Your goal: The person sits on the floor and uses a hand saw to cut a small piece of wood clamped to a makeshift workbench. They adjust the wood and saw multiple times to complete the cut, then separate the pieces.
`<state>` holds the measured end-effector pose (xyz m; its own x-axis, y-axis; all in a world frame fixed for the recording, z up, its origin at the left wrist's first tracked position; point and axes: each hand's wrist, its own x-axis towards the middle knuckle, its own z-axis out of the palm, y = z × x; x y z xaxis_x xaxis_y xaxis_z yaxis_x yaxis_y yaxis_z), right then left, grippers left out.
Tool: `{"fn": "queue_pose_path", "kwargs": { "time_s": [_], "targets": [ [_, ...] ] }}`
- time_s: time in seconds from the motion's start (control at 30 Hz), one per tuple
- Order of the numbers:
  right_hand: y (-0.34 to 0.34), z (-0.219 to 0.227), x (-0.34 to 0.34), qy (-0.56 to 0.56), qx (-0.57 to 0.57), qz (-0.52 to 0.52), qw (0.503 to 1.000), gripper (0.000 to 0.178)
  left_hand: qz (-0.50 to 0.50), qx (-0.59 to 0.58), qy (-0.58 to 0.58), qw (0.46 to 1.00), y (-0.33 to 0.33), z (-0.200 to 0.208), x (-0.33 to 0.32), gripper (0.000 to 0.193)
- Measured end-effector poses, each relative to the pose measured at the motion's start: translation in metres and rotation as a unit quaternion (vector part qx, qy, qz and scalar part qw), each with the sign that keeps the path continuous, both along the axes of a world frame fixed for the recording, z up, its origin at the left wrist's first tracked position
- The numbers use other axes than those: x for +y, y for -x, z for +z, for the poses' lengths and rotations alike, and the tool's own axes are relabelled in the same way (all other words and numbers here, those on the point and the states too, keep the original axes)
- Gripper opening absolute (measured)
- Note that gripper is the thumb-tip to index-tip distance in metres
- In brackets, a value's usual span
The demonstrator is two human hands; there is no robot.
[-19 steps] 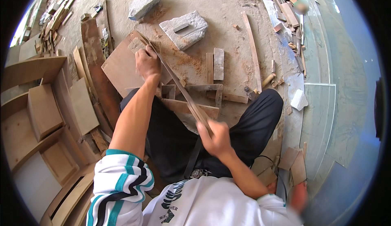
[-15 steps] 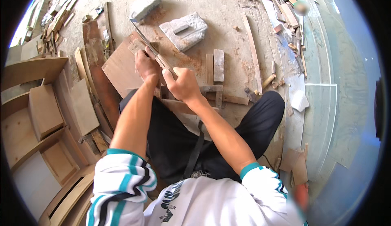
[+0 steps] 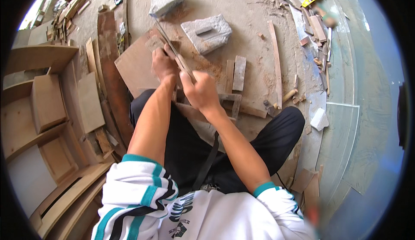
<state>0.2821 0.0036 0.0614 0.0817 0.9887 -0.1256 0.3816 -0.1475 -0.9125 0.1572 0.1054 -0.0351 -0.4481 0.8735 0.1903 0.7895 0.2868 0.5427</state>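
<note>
My right hand (image 3: 202,91) is closed around the wooden handle of a long, thin saw (image 3: 169,41), seen almost edge-on. Its narrow blade slants away to the upper left, over the board and toward a rough grey block. Just left of the saw, my left hand (image 3: 164,65) is closed, its curled fingers gripping a wooden board (image 3: 134,65) in front of my knees. Those fingers hide where the blade meets the wood. Reddish sawdust (image 3: 186,45) is scattered beside the blade.
Two rough grey blocks, one long (image 3: 167,3) and one slotted (image 3: 207,32), lie beyond my hands. A hammer (image 3: 269,107) rests by my right knee. Wooden cabinet frames (image 3: 47,106) stand left; glass sheets (image 3: 346,67) and wood scraps (image 3: 317,28) lie right.
The scene has shifted to the right in the view. My right hand still grips the saw, whose blade slants a little more steeply. My left hand stays on the board.
</note>
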Motion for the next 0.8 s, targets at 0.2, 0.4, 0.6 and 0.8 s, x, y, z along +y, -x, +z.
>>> {"fn": "queue_pose_path", "kwargs": {
  "time_s": [0.2, 0.4, 0.6, 0.8],
  "targets": [
    [-0.064, 0.09, -0.157, 0.064, 0.061, 0.013, 0.996, 0.029, 0.022, 0.012, 0.001, 1.0, 0.01, 0.009, -0.013, 0.038],
    [-0.008, 0.009, 0.007, 0.015, 0.046, 0.011, 0.999, 0.047, 0.001, -0.017, 0.015, 1.0, -0.009, 0.009, -0.01, 0.037],
    [-0.045, 0.072, -0.125, 0.066, 0.032, 0.044, 0.996, 0.027, 0.027, 0.007, 0.01, 1.0, 0.013, 0.003, -0.009, 0.033],
    [-0.013, 0.041, -0.055, 0.027, 0.005, 0.043, 0.999, 0.033, 0.013, 0.007, -0.021, 1.0, 0.004, 0.007, -0.01, 0.032]
  ]
}}
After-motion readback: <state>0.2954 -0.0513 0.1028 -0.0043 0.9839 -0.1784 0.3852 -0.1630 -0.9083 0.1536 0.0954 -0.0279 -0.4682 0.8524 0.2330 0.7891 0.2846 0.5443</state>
